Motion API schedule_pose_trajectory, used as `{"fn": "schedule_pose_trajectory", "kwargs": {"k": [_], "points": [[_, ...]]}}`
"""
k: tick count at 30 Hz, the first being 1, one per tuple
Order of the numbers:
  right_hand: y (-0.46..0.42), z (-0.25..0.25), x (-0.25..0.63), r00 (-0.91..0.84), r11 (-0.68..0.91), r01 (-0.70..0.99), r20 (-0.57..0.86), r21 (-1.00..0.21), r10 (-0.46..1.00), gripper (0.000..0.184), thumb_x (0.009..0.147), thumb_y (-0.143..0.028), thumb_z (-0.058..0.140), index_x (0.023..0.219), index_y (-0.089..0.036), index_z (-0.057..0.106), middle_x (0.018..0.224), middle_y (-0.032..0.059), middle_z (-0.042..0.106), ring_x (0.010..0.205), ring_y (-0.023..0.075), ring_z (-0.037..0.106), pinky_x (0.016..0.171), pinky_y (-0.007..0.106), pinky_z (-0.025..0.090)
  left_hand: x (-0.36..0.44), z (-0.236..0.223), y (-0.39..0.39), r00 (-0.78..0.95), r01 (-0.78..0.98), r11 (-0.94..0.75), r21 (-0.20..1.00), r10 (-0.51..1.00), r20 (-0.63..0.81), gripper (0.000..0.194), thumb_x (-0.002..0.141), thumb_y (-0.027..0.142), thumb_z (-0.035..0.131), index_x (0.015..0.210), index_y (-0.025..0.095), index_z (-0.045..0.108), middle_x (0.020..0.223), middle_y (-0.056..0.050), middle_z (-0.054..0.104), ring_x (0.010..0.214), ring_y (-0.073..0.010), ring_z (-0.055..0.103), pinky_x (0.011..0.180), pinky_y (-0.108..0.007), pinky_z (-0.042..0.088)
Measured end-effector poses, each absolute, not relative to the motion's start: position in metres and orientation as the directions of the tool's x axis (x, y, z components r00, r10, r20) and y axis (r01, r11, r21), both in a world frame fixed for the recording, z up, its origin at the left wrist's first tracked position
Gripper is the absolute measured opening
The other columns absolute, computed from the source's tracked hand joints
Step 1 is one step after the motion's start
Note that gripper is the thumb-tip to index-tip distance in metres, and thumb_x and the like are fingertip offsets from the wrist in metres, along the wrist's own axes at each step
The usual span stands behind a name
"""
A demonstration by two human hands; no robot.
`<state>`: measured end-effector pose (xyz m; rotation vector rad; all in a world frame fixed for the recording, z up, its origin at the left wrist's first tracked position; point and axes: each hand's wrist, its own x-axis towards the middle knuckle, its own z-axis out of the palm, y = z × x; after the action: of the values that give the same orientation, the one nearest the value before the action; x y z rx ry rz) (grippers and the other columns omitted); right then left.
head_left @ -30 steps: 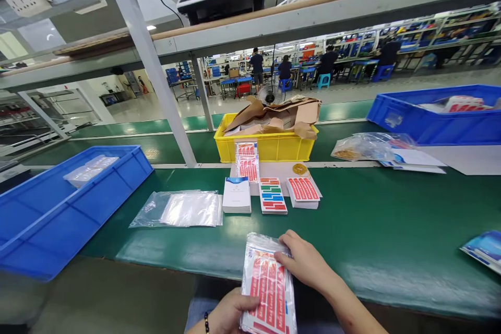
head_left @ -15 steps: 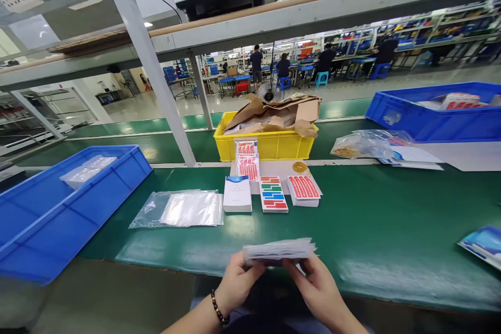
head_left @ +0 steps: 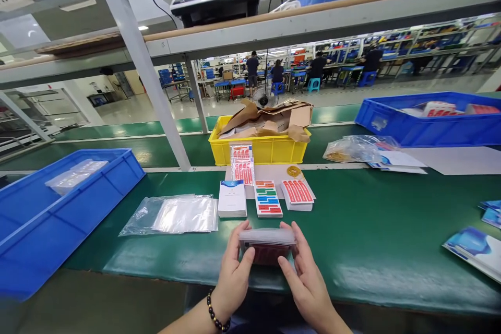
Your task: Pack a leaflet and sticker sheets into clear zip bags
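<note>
My left hand (head_left: 234, 271) and my right hand (head_left: 303, 274) grip the two ends of a clear plastic bag of red label sheets (head_left: 267, 244), held edge-up just above the green conveyor belt (head_left: 371, 229). Beyond the bag lie a white booklet stack (head_left: 232, 199), a stack of multicoloured label sheets (head_left: 268, 199) and a stack of red label sheets (head_left: 297, 194). A pile of empty clear bags (head_left: 172, 215) lies to the left of them.
A blue bin (head_left: 58, 209) with bagged items stands at the left. A yellow bin (head_left: 260, 148) of brown paper sits behind the stacks, another blue bin (head_left: 426, 122) at the back right. Blue leaflets (head_left: 473, 248) lie at the right. People work in the far background.
The bag was turned from lying flat, face up in my hands, to edge-on, and it moved forward over the belt. Both hands now hold its ends.
</note>
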<state>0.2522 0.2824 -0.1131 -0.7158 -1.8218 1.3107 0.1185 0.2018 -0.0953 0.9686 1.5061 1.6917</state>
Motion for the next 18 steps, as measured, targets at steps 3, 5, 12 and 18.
{"fn": "schedule_pose_trajectory", "kwargs": {"k": [3, 5, 12, 18], "points": [[0.299, -0.13, 0.258, -0.635, 0.326, 0.145, 0.165, -0.934, 0.755, 0.06, 0.079, -0.03, 0.049, 0.133, -0.022, 0.024, 0.128, 0.01, 0.043, 0.112, 0.0216, 0.046, 0.096, 0.037, 0.037, 0.113, -0.1, 0.203, -0.491, 0.002, -0.07, 0.998, 0.869, 0.062, 0.044, 0.078, 0.031, 0.051, 0.12, 0.021, 0.039, 0.117, -0.006, 0.049, 0.104, -0.0205, 0.047, 0.092, -0.029, 0.035], [0.311, -0.143, 0.259, -0.726, 0.394, 0.245, 0.102, -0.886, 0.68, 0.042, 0.077, -0.029, 0.051, 0.118, -0.019, 0.049, 0.117, 0.0096, 0.055, 0.105, 0.0237, 0.052, 0.092, 0.038, 0.04, 0.11, -0.105, 0.202, -0.459, 0.085, -0.022, 0.996, 0.886, 0.059, 0.038, 0.078, 0.03, 0.051, 0.114, 0.021, 0.044, 0.109, -0.006, 0.052, 0.099, -0.0195, 0.049, 0.089, -0.029, 0.037], [0.321, -0.171, 0.258, -0.76, 0.534, 0.293, 0.145, -0.793, 0.633, 0.027, 0.081, -0.029, 0.045, 0.103, -0.023, 0.06, 0.107, 0.0065, 0.061, 0.103, 0.0248, 0.053, 0.091, 0.04, 0.04, 0.101, -0.124, 0.205, -0.294, 0.397, -0.055, 0.916, 0.938, 0.184, 0.021, 0.084, 0.028, 0.039, 0.097, 0.018, 0.052, 0.092, -0.008, 0.055, 0.085, -0.0188, 0.051, 0.079, -0.029, 0.039], [0.329, -0.156, 0.254, -0.812, 0.619, 0.198, 0.227, -0.76, 0.538, 0.024, 0.082, -0.023, 0.041, 0.098, -0.028, 0.059, 0.096, 0.003, 0.063, 0.087, 0.0195, 0.059, 0.077, 0.031, 0.047, 0.082, -0.113, 0.209, -0.106, 0.46, -0.114, 0.881, 0.978, 0.181, 0.026, 0.085, 0.028, 0.036, 0.096, 0.019, 0.058, 0.09, -0.01, 0.058, 0.082, -0.0204, 0.054, 0.076, -0.03, 0.04]]}}
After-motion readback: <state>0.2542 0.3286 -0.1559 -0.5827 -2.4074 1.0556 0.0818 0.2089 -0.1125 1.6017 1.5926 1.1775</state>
